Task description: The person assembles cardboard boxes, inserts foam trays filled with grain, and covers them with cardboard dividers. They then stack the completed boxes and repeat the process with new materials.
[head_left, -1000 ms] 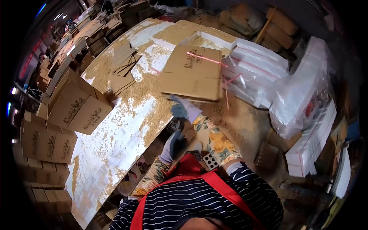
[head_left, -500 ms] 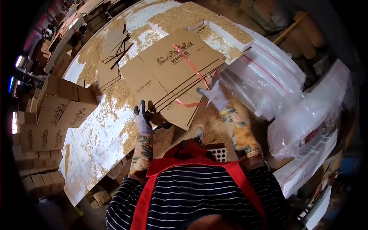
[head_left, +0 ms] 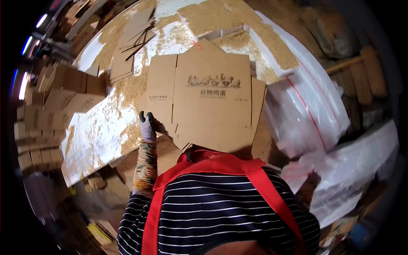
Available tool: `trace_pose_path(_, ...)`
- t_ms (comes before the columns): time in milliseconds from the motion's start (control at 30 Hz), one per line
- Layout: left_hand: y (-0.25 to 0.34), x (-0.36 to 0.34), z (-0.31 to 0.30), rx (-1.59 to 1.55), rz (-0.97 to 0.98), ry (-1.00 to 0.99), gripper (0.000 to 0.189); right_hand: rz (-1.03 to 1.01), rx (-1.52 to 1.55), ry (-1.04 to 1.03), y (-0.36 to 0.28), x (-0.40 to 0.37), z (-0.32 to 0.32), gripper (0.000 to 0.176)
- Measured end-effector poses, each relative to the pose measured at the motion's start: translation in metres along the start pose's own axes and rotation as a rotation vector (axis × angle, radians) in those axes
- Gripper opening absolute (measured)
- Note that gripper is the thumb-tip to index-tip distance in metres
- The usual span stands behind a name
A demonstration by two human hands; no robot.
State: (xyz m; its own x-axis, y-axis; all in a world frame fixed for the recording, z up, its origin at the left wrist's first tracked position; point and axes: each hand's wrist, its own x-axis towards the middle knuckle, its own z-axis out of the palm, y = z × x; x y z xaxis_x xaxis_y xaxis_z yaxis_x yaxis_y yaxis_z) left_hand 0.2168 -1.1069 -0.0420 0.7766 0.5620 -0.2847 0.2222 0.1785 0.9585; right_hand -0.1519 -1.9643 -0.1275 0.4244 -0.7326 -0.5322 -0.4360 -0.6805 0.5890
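A stack of flat cardboard cartons [head_left: 212, 106], printed with hens and dark characters, lies right in front of my body, its lower edge close to the red apron [head_left: 208, 163]. At its lower left edge is my left hand [head_left: 148, 128], gloved with dark fingertips, gripping the cardboard. My right arm reaches down to the right, beside clear plastic wrap [head_left: 357, 157]; the hand there is blurred and hidden among the plastic. A bit of red strap [head_left: 196, 45] shows above the stack's top edge.
Grain-like bedding covers the white table [head_left: 110, 140]. More flat cardboard [head_left: 123, 63] lies at the back left. Folded cartons [head_left: 63, 106] are piled at the left. A plastic-wrapped bundle [head_left: 301, 106] stands at the right, with brown sacks [head_left: 361, 85] behind it.
The cardboard stack has turned upright to my view and come closer to my body. My right hand has left it and moved down to the right. My left hand stays at its left edge.
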Motion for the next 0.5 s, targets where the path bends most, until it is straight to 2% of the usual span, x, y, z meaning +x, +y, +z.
trace_pose_path(67, -0.001, -0.013, 0.001, -0.082, -0.044, 0.078, 0.039, 0.133, -0.071, -0.036, 0.042, 0.002, -0.007, 0.049)
trace_pose_path(133, -0.016, -0.029, -0.008, -0.042, -0.103, 0.109, 0.019, 0.143, -0.032, 0.043, 0.081, 0.034, -0.014, 0.067)
trace_pose_path(167, 0.004, -0.065, 0.004, 0.190, -0.001, 0.053, 0.016, 0.250, 0.579, -0.220, 0.063, 0.009, -0.108, 0.077)
trace_pose_path(200, -0.017, -0.079, -0.002, 0.047, -0.008, 0.048, 0.022, 0.416, 0.478, -0.206, 0.040, -0.060, -0.210, 0.087)
trace_pose_path(267, -0.029, -0.135, 0.001, 0.144, -0.002, 0.059, 0.024, 0.233, 0.372, 0.148, 0.000, -0.051, -0.275, 0.076)
trace_pose_path(300, -0.053, -0.156, -0.003, 0.109, 0.055, 0.051, 0.024, -0.115, 0.629, 0.349, -0.023, -0.005, -0.266, 0.072)
trace_pose_path(333, -0.063, -0.181, 0.000, 0.227, 0.048, 0.170, 0.026, -0.488, 0.880, 0.537, -0.054, 0.040, -0.263, 0.067)
trace_pose_path(367, -0.071, -0.202, -0.001, 0.247, 0.102, 0.087, 0.027, -0.730, 1.389, 0.347, -0.101, 0.026, -0.299, 0.064)
trace_pose_path(400, -0.068, -0.209, 0.001, 0.267, 0.077, 0.080, 0.029, -0.993, 1.874, 0.067, -0.159, -0.011, -0.346, 0.062)
trace_pose_path(433, -0.064, -0.217, 0.003, 0.287, 0.051, 0.072, 0.035, -1.078, 1.584, 0.275, -0.209, -0.011, -0.372, 0.065)
trace_pose_path(467, -0.057, -0.212, 0.012, 0.174, -0.068, 0.160, 0.042, -1.124, 1.299, 0.498, -0.261, -0.012, -0.394, 0.068)
trace_pose_path(500, -0.050, -0.207, 0.021, 0.051, -0.175, 0.260, 0.050, -1.088, 1.165, 0.537, -0.309, -0.025, -0.419, 0.070)
